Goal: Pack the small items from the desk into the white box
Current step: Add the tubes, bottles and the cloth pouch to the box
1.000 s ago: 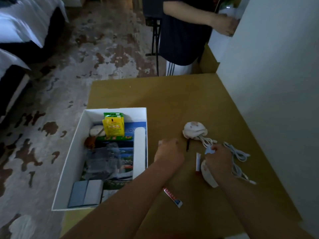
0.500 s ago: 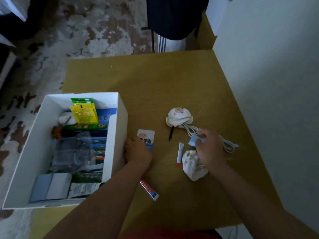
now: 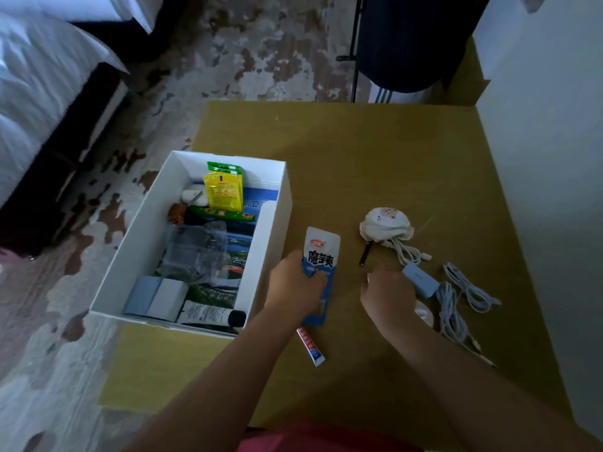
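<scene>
The left hand (image 3: 298, 282) has its grip clenched on a blue-and-white snack pouch (image 3: 320, 272), right beside the white box (image 3: 280, 207) at the counter's left edge, handy for dropping in. The right hand (image 3: 390, 296) looks curled near the blue adapter (image 3: 420, 281); can't tell whether it's holding anything.

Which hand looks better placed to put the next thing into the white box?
Probably the left hand: it already grips the blue-and-white packet right beside the box. The right hand is farther from it, by the cables.
</scene>
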### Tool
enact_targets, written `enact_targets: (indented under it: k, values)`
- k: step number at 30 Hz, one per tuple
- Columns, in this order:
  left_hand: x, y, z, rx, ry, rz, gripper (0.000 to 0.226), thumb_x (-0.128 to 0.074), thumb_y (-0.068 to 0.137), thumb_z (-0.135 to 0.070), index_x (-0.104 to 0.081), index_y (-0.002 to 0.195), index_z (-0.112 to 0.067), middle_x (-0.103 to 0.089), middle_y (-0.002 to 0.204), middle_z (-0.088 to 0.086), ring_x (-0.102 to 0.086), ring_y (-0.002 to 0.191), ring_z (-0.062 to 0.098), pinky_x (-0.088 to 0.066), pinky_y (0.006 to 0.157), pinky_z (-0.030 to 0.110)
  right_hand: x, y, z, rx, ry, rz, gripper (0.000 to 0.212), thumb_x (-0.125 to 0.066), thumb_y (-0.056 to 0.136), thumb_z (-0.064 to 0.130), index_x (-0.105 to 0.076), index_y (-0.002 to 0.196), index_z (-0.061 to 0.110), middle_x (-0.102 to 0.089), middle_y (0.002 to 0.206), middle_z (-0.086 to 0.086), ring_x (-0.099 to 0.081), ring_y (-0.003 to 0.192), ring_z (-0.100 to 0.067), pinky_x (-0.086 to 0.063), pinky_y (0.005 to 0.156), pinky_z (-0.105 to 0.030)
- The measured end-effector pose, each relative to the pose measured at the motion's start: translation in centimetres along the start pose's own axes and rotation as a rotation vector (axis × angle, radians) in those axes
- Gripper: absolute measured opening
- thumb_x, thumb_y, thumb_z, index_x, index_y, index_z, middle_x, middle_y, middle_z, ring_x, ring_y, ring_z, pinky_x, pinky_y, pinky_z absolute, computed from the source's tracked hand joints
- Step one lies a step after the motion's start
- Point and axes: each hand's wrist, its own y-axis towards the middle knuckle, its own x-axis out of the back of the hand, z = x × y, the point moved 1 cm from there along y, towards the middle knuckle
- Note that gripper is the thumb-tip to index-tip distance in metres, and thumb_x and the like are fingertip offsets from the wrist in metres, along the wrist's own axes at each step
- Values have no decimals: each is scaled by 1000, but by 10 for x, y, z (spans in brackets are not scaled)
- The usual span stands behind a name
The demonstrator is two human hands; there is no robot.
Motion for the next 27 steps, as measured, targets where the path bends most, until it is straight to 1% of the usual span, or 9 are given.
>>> enact_targets:
  k: [5,9,11,13,15,17,20,24,27]
  values:
    - [30,-30,0,-57,-150,-23,9,-66,81,-19,-62,88,-20,-71,78,-2,-69,70,13,-59,61,33,0,-13,25,224,-10,99,12,-51,87,18,-53,80,9,-57,76,-8,-63,86,-23,-50,77,-34]
    - [58,-48,4,-107,-274,-57,13,-66,82,-16,-61,80,-28,-72,68,-8,-68,60,6,-51,47,15,-10,-29,49,408,-163,278,17,-45,92,4,-57,104,4,-62,106,-12,-60,101,-23,-46,85,-33]
    - [72,-55,9,-89,-319,-95,16,-68,80,-16,-61,78,-30,-72,69,-13,-69,61,5,-52,47,15,-16,-37,62,413,-31,342,16,-44,95,14,-58,100,9,-60,89,-5,-60,88,-19,-44,75,-30]
    - [85,-59,17,-59,-347,-141,15,-69,79,-15,-63,79,-29,-73,70,-9,-71,64,10,-58,52,25,-31,-43,69,335,153,406,25,-48,90,35,-59,81,14,-53,68,-2,-54,69,-14,-39,63,-27]
    - [94,-62,27,-12,-383,-183,12,-69,79,-15,-65,83,-26,-74,74,-3,-72,68,16,-60,58,35,-41,-46,73,178,318,404,33,-55,80,47,-64,87,16,-57,68,-1,-51,60,-11,-38,56,-27]
    - [102,-63,38,44,-433,-223,13,-69,81,-15,-66,93,-19,-74,81,-1,-72,69,16,-59,57,33,-48,-49,74,206,258,394,26,-55,82,42,-63,95,21,-53,65,5,-52,56,-10,-40,54,-25]
    - [113,-63,49,97,-467,-294,12,-68,83,-17,-65,94,-19,-74,86,-1,-72,72,16,-59,60,34,-47,-48,74,215,272,387,19,-47,85,33,-46,66,29,-48,57,7,-52,50,-11,-42,52,-25]
    - [135,-62,54,98,-583,-364,11,-64,86,-14,-63,92,-23,-74,85,-2,-73,71,16,-59,60,36,-24,-39,79,0,645,375,39,-36,95,31,-49,62,17,-49,53,0,-57,47,-17,-50,53,-33]
    - [157,-52,57,133,-609,-417,10,-56,91,-13,-60,94,-22,-71,89,6,-71,77,26,-60,66,46,6,-32,82,-119,1063,364,26,-45,94,26,-56,78,9,-58,62,-8,-62,52,-20,-56,52,-34]
